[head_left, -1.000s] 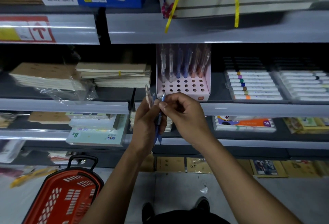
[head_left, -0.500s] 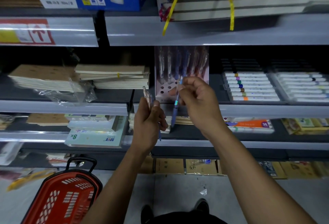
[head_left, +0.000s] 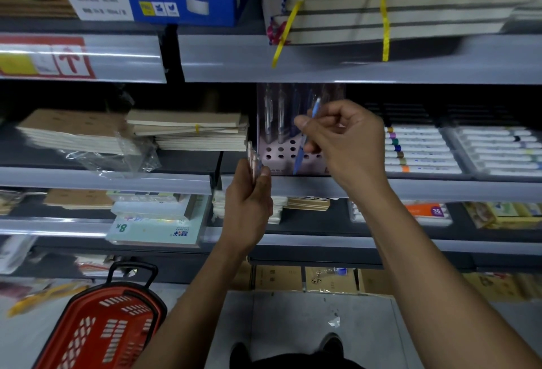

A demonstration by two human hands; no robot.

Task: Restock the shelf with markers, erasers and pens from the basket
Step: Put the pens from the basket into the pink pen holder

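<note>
Right hand pinches a blue pen, fingers clamped, tip angled down over the pink holder on the shelf. Left hand, just left of the holder, grips spare pens. Red basket sits on the floor well below. Best to straighten the pen, line its tip over a free hole, then lower gently.

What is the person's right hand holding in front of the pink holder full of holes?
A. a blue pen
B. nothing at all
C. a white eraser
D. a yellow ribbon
A: the right hand pinches a slim blue pen, tip pointing down, just in front of the pink pen holder on the shelf.
</note>
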